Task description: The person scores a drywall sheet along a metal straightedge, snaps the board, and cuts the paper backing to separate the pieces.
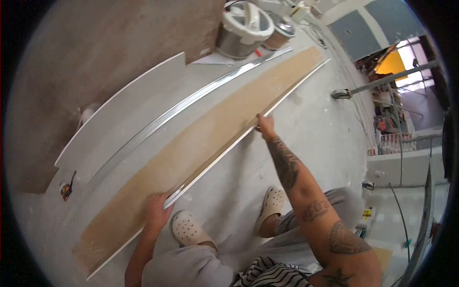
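A long tan board (191, 143) with a pale edge lies slanted across the view, from lower left to upper right. My left hand (157, 210) is closed around its near edge, close to the end of a thin metallic strip (191, 182) along that edge. Further up the same edge, my right hand (265, 125) grips the board, its fingertips partly hidden. Beyond the board, a shiny metal profile (191, 99) lies on the floor.
A white panel (124, 107) leans by the brown wall. Two buckets (244, 31) (282, 33) stand at the top. A caster wheel (341, 94) on a metal pole is at right. A small tool (67, 190) lies at left. My feet in light clogs are below.
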### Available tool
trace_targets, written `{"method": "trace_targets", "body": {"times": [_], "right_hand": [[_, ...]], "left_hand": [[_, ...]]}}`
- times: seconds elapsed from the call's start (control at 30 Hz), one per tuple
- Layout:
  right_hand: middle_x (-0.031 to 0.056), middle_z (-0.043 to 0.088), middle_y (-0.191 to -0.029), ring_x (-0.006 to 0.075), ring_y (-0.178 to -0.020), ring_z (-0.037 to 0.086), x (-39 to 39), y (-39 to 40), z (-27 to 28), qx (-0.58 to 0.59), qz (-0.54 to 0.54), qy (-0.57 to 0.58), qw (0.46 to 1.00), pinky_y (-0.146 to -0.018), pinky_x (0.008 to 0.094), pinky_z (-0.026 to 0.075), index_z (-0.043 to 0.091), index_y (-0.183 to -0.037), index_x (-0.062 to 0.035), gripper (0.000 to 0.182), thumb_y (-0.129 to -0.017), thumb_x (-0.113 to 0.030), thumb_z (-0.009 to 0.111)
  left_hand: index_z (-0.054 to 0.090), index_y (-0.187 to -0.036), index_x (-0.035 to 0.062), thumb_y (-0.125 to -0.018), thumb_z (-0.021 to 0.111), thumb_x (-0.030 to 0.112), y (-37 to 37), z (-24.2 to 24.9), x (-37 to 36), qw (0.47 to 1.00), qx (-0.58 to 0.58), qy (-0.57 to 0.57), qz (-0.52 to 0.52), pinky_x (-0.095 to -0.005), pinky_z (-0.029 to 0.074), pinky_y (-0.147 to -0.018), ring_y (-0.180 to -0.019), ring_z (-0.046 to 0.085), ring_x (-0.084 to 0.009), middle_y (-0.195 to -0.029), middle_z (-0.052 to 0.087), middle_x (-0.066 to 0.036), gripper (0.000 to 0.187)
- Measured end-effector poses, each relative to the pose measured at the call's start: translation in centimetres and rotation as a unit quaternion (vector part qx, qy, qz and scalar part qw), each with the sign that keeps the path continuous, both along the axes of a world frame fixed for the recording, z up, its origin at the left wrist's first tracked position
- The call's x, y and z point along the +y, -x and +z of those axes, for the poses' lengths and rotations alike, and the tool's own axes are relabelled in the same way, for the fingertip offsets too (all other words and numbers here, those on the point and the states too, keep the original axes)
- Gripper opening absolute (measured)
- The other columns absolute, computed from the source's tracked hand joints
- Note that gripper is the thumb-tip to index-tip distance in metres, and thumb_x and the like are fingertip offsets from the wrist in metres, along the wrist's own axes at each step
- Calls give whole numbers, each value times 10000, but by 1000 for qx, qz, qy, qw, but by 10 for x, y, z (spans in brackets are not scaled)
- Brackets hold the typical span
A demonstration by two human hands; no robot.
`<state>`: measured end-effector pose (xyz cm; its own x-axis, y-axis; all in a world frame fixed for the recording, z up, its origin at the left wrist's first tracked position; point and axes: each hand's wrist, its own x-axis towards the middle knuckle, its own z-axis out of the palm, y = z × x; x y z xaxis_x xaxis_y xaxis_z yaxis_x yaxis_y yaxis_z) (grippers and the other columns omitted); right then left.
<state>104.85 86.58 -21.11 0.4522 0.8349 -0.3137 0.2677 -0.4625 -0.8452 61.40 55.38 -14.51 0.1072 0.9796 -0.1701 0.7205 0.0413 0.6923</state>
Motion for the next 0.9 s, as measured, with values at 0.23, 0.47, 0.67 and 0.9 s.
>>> {"method": "trace_targets", "body": {"times": [0.23, 0.47, 0.67, 0.9], "right_hand": [[95, 569, -1028, 203, -803, 624, -17, -7, 27, 34, 70, -16, 997, -601, 345, 557, 312, -1318, -160, 503, -862, -155, 526], [112, 525, -1171, 230, -940, 611, -43, 32, 40, 145, 42, -1, 989, -744, 387, 559, 207, -1387, -182, 595, -870, -109, 495], [122, 518, -1185, 247, -998, 589, -59, 15, 23, 200, 20, -2, 980, -776, 400, 552, 263, -1339, -123, 510, -884, -128, 494], [120, 526, -1136, 247, -970, 588, -54, 29, 33, 138, -3, -9, 990, -757, 396, 550, 306, -1298, -103, 455, -888, -122, 503]], "left_hand": [[552, -1112, 38, -897, 584, 246, -51, 16, 78, 986, -161, 4, 42, -468, 472, -718, -825, 616, -399, -909, 625, -228, 301], [527, -1224, 91, -915, 538, 214, -135, -22, 239, 982, -92, 57, -154, -481, 473, -803, -945, 604, -413, -1014, 636, -231, 333], [515, -1270, 126, -893, 563, 195, -240, -59, 284, 975, -136, 3, -175, -474, 476, -829, -993, 600, -387, -1085, 633, -198, 386], [502, -1301, 125, -894, 540, 150, -230, -64, 265, 979, -89, 9, -183, -461, 473, -854, -1030, 589, -364, -1133, 613, -187, 409]]}}
